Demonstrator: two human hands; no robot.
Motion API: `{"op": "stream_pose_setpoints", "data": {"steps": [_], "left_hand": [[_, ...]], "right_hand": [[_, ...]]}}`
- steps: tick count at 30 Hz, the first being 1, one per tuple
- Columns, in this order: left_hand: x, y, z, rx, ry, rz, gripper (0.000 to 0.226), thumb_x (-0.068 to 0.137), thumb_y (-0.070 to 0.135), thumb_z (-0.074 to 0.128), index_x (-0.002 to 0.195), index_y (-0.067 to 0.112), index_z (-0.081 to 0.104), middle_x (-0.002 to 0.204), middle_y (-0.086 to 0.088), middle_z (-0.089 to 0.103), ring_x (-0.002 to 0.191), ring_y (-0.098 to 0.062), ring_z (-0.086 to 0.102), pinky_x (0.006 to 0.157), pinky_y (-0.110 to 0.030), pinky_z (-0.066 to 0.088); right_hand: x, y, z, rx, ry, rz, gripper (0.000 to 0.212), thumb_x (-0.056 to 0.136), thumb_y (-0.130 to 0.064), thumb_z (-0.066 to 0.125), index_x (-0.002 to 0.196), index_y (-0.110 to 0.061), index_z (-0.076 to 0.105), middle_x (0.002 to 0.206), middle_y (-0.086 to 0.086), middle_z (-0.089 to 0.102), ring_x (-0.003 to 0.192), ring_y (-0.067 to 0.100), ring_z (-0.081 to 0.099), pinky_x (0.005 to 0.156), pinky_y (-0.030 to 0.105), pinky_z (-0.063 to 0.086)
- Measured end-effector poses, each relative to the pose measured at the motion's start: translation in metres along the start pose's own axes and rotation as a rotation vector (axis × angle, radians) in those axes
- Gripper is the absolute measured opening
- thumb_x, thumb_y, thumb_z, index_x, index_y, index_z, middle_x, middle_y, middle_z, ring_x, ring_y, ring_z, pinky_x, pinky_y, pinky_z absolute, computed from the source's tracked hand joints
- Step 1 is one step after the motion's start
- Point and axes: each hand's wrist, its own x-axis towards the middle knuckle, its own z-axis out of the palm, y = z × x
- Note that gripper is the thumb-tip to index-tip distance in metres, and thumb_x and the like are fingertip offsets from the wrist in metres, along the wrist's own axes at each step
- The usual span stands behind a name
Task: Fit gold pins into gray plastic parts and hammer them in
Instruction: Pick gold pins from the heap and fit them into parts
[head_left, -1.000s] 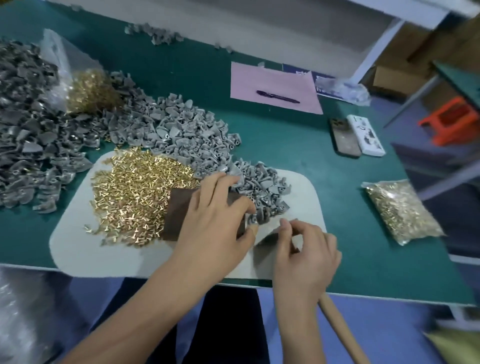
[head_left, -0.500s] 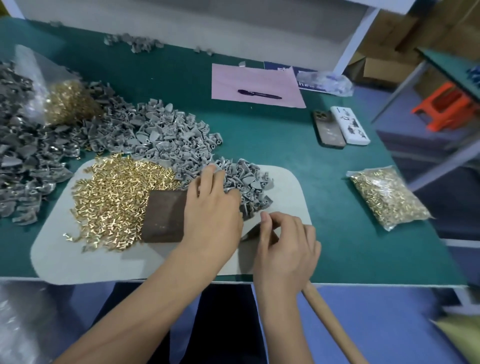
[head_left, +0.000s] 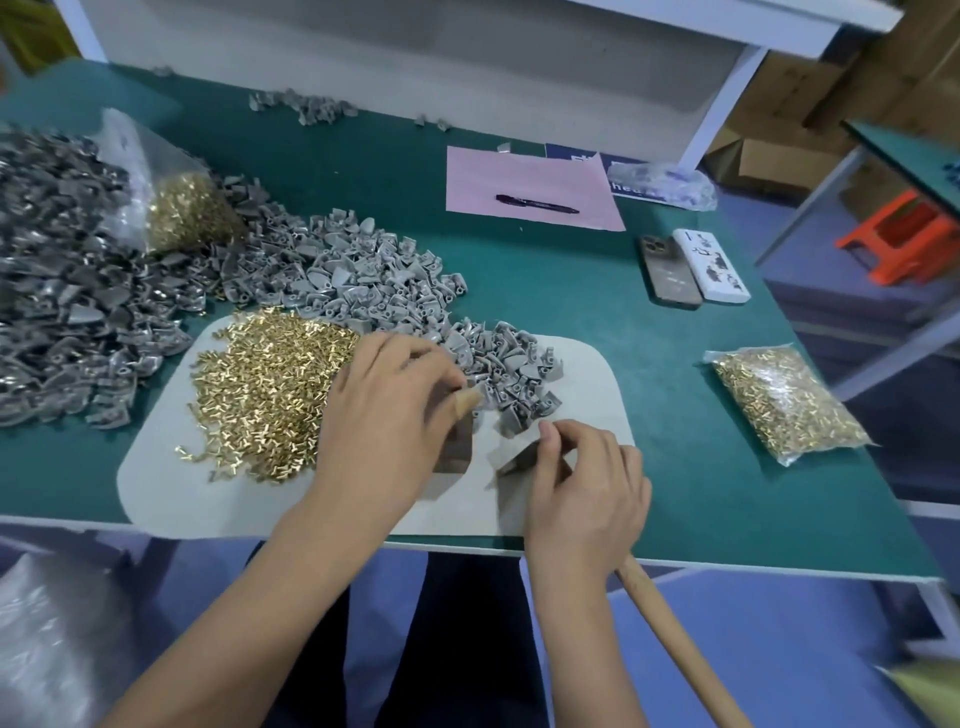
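Observation:
A heap of loose gold pins (head_left: 265, 384) lies on a white mat (head_left: 156, 483), beside a small pile of gray plastic parts (head_left: 514, 374). My left hand (head_left: 384, 421) rests over a dark brown block (head_left: 458, 447). Its thumb and curled fingertips close on a gray part at the near edge of that pile. My right hand (head_left: 582, 483) grips a hammer close to its dark head (head_left: 517, 460). The hammer's wooden handle (head_left: 675, 649) runs down past the table edge.
Larger heaps of gray parts (head_left: 363, 280) and darker ones (head_left: 62, 312) fill the left of the green table (head_left: 597, 312). Bags of pins lie at the left (head_left: 182, 213) and right (head_left: 784, 400). A pink sheet (head_left: 535, 176) with a pen and two phones (head_left: 691, 267) lie behind.
My left hand has slid right across the brown block to the gray pile and its fingers have curled. My right hand stays on the hammer.

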Motion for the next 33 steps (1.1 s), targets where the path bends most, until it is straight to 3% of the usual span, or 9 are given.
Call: {"op": "stream_pose_setpoints", "data": {"steps": [6, 12, 17, 24, 29, 33], "left_hand": [[-0.026, -0.037, -0.028, -0.086, -0.031, -0.067, 0.012, 0.09, 0.045, 0.059, 0.088, 0.034, 0.065, 0.086, 0.02, 0.06, 0.091, -0.008, 0.045, 0.071, -0.034, 0.045], [-0.038, -0.048, -0.034, -0.076, -0.06, -0.066, 0.005, 0.088, 0.038, 0.067, 0.087, 0.034, 0.065, 0.082, 0.018, 0.057, 0.089, -0.01, 0.045, 0.074, -0.035, 0.045], [-0.042, -0.052, -0.026, -0.124, -0.049, -0.034, 0.011, 0.089, 0.034, 0.071, 0.098, 0.033, 0.065, 0.09, 0.021, 0.055, 0.096, -0.007, 0.044, 0.078, -0.025, 0.04], [-0.047, -0.054, -0.019, -0.139, 0.031, -0.047, 0.008, 0.088, 0.039, 0.069, 0.094, 0.034, 0.069, 0.088, 0.017, 0.053, 0.094, -0.006, 0.042, 0.074, -0.017, 0.037], [-0.043, -0.054, -0.02, -0.122, 0.005, -0.015, 0.014, 0.088, 0.039, 0.068, 0.102, 0.036, 0.068, 0.088, 0.016, 0.055, 0.095, -0.009, 0.046, 0.076, -0.035, 0.047], [-0.044, -0.053, -0.018, -0.127, 0.039, -0.026, 0.011, 0.089, 0.042, 0.069, 0.1, 0.04, 0.073, 0.085, 0.016, 0.055, 0.092, -0.007, 0.046, 0.071, -0.035, 0.047]], "right_hand": [[-0.001, 0.003, 0.002, -0.041, 0.046, 0.011, 0.007, 0.099, -0.026, 0.066, 0.099, -0.024, 0.073, 0.093, -0.008, 0.073, 0.087, 0.024, 0.055, 0.074, 0.037, 0.033], [-0.002, 0.003, 0.003, -0.063, 0.075, -0.035, 0.011, 0.099, -0.021, 0.065, 0.104, -0.024, 0.074, 0.097, -0.007, 0.075, 0.088, 0.023, 0.056, 0.075, 0.036, 0.031], [-0.002, 0.002, 0.001, -0.058, 0.069, -0.036, 0.012, 0.098, -0.02, 0.067, 0.103, -0.026, 0.075, 0.095, -0.008, 0.075, 0.087, 0.02, 0.055, 0.077, 0.032, 0.023], [-0.001, 0.001, 0.0, -0.023, 0.046, -0.031, 0.011, 0.1, -0.031, 0.062, 0.1, -0.027, 0.072, 0.097, -0.008, 0.074, 0.09, 0.021, 0.055, 0.079, 0.036, 0.025], [-0.002, 0.0, -0.001, -0.035, 0.008, -0.004, 0.015, 0.101, -0.034, 0.057, 0.1, -0.026, 0.07, 0.098, -0.009, 0.073, 0.093, 0.021, 0.054, 0.079, 0.038, 0.026], [-0.002, -0.001, -0.001, -0.023, 0.019, -0.032, 0.017, 0.101, -0.037, 0.057, 0.098, -0.026, 0.069, 0.095, -0.008, 0.072, 0.091, 0.021, 0.053, 0.078, 0.037, 0.025]]}}
